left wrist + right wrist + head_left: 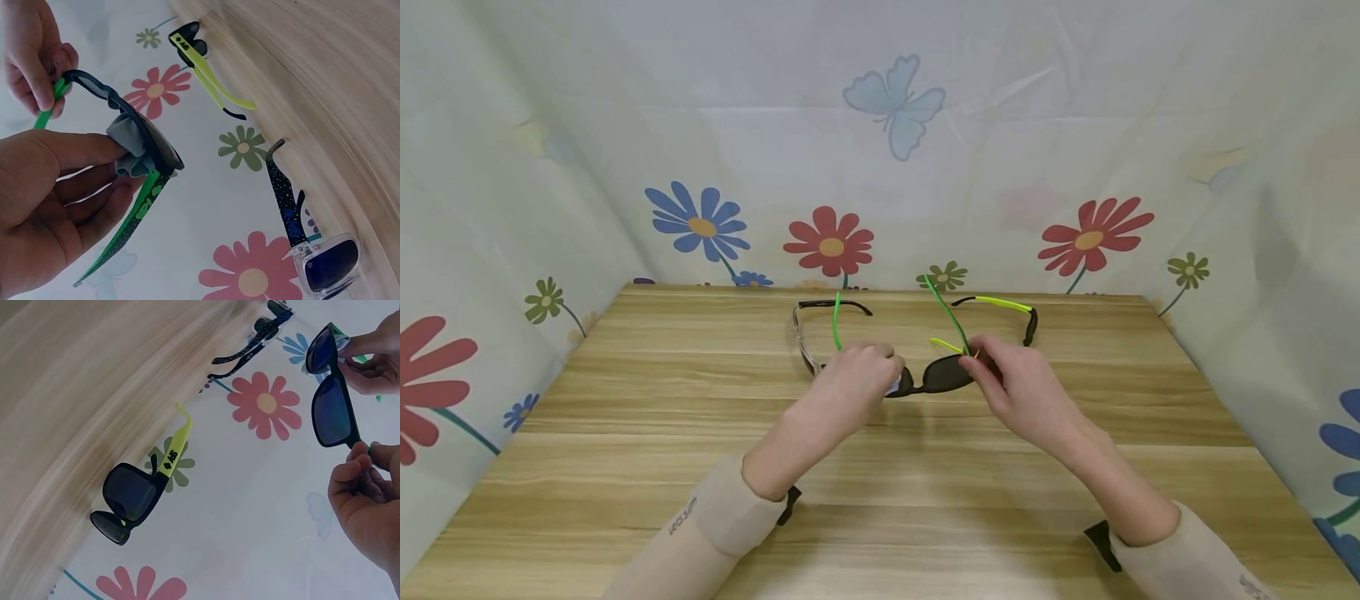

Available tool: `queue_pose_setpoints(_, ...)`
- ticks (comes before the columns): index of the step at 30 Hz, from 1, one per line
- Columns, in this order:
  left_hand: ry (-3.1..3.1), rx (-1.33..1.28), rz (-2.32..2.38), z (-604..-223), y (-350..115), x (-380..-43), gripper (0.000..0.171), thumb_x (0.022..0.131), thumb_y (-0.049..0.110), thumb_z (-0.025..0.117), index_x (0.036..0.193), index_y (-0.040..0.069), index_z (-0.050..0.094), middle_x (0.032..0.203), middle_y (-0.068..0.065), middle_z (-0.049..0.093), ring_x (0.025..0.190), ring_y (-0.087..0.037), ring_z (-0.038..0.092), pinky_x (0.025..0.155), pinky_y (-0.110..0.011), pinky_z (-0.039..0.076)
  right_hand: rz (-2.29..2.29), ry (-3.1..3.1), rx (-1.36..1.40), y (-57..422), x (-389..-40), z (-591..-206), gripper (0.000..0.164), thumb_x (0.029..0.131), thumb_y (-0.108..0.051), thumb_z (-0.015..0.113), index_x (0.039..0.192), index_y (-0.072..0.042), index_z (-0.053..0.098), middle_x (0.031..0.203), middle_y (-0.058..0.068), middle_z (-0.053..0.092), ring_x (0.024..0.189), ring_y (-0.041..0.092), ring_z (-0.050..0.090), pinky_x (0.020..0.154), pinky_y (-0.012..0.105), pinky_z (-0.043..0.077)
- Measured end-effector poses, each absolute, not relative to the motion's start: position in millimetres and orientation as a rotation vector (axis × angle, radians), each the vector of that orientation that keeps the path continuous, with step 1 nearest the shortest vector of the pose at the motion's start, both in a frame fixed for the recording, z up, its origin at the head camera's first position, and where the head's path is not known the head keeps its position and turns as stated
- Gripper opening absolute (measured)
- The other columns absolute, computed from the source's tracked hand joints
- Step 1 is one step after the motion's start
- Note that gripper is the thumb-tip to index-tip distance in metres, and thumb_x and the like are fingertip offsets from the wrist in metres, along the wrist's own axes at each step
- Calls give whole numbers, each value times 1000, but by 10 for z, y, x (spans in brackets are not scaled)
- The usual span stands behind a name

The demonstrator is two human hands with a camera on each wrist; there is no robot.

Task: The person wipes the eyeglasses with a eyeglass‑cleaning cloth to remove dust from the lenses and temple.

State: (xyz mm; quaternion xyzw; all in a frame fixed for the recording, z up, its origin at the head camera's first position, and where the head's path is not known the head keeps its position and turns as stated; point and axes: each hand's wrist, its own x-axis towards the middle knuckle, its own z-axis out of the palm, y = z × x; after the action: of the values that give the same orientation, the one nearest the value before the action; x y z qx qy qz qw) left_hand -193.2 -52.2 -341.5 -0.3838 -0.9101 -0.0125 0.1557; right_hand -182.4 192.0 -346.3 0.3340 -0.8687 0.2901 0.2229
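Black-framed sunglasses (947,374) with green temples are held up over the table, temples pointing away. My left hand (853,383) pinches one lens through a grey cloth (130,137), thumb on one side and fingers on the other. The other end of the frame is in my right hand (1026,392), which pinches the green temple near its hinge. In the right wrist view, the dark lenses (333,412) face that camera, and the left fingers partly cover the far end.
Behind my left hand lie clear-framed sunglasses (331,265) with speckled black temples. Black sunglasses (134,494) with yellow temples lie behind my right hand. The wooden table (880,517) meets a flower-printed curtain (760,133) at the back and sides.
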Motion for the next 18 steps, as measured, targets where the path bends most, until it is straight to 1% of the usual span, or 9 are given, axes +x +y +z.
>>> queue_pose_setpoints(5, -2586, -1121, -56, -3399, -531, -1912, 19, 85, -8, 80, 100, 3, 76, 89, -6, 68, 82, -19, 66, 77, -29, 56, 817, -2385, 920, 1903, -1832, -3460, 10, 96, 1, 70, 98, -5, 62, 66, -11, 45, 52, 2, 37, 47, 24, 36)
queue_pose_setpoints(10, -2581, -1093, -82, -3401, -553, -1891, 20, 84, -8, 80, 101, 2, 76, 90, -7, 69, 84, -20, 66, 77, -30, 56, 828, -2397, 919, 1903, -1831, -3464, 10, 96, 1, 69, 98, -6, 62, 66, -11, 45, 52, 2, 37, 47, 24, 36)
queue_pose_setpoints(14, -2549, -1057, -36, -3418, -573, -1880, 22, 84, -7, 81, 103, 2, 76, 96, -8, 71, 89, -23, 68, 81, -32, 57, 843, -2415, 917, 1914, -1838, -3459, 9, 97, 1, 68, 97, -7, 62, 66, -11, 44, 51, 2, 36, 47, 24, 35)
queue_pose_setpoints(18, -2496, -1050, 21, -3432, -589, -1875, 22, 84, -7, 80, 104, 2, 76, 97, -9, 71, 91, -24, 67, 83, -32, 56, 856, -2443, 905, 1925, -1847, -3451, 8, 99, 0, 65, 96, -6, 62, 66, -11, 43, 50, 2, 35, 47, 25, 34)
